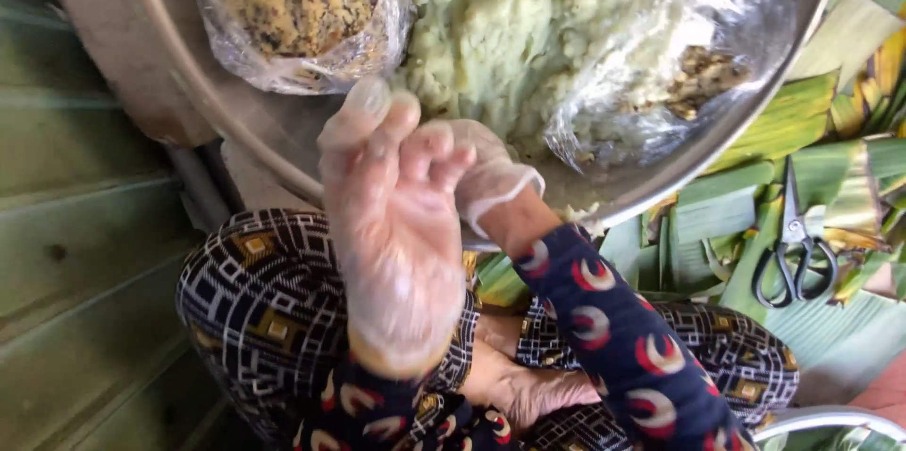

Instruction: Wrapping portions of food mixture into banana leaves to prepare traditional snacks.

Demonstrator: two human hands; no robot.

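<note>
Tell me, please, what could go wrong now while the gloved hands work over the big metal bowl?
1. The metal bowl seems to rest on the person's knees, so it might tip and spill the green dough.
2. The thin glove on the left hand looks loose and might slip or tear.
3. The scissors lie among banana leaves and could get buried.

Right hand (pixel 491 177) mostly behind left hand (pixel 392 225); grip unseen.
</note>
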